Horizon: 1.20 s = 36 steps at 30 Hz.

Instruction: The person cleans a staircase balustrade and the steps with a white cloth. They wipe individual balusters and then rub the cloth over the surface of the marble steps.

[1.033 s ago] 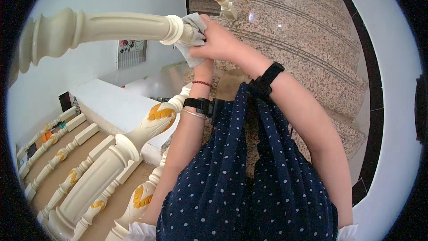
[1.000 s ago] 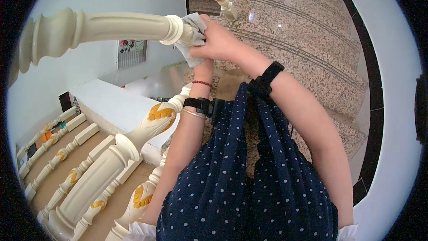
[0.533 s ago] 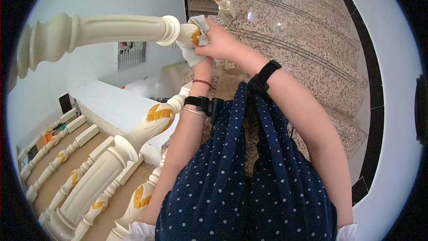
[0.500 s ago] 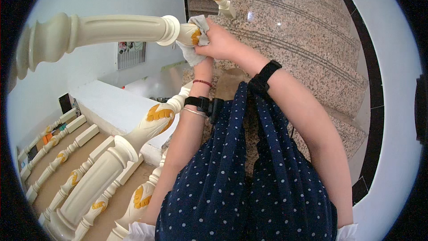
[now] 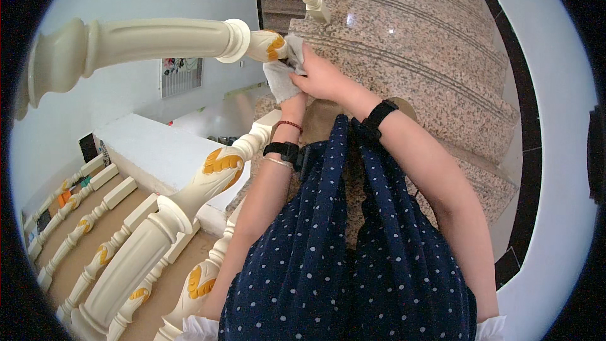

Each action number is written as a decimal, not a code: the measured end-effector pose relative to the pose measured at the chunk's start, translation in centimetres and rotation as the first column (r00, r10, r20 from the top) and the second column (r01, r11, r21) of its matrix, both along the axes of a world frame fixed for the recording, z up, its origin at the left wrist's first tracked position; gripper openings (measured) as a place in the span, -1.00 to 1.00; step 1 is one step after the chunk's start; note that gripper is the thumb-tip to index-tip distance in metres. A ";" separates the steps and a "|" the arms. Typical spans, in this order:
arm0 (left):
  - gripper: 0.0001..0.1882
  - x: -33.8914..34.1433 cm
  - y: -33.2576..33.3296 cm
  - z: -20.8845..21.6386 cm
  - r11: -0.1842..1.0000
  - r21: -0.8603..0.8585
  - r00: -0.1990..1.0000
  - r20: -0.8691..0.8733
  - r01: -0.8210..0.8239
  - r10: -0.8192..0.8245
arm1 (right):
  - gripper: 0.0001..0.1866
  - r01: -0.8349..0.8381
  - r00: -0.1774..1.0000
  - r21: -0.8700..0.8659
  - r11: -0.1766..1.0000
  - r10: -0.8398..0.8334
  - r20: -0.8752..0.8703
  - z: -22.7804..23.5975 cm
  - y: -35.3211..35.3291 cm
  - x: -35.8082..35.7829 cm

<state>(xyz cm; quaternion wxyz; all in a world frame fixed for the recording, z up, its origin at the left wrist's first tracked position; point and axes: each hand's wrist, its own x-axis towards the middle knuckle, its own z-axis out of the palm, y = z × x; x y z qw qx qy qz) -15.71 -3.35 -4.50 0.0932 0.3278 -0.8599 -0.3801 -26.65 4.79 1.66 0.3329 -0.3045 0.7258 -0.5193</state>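
A light grey cloth [image 5: 282,81] is bunched between my two hands at the lower end of a cream baluster [image 5: 267,45] with gold leaf carving. My right hand [image 5: 317,77] is closed on the cloth from the right, thumb pointing left. Just below it, my left hand [image 5: 293,108] has the cloth over it; its fingers are hidden beneath the fabric. The cloth's upper part lies beside the gold carving, close to the baluster's end. Whether it touches the baluster there I cannot tell. Both wrists wear black straps.
Speckled granite steps [image 5: 429,69] rise ahead and to the right, bordered by a black skirting [image 5: 527,120]. Another gold-leafed baluster [image 5: 221,170] stands close by my left forearm. Beyond it are a white ledge [image 5: 158,145] and several more balusters lower down.
Both hands and the cloth have slid slightly right and down, away from the baluster's carving. More of the gold leaf now shows. The view has shifted a little.
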 end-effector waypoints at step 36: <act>-0.62 -0.3 2.5 1.9 0.974 0.226 0.973 0.218 0.029 -0.080 | -0.55 -0.017 0.973 0.426 0.904 -0.083 0.215 -7.3 9.9 2.5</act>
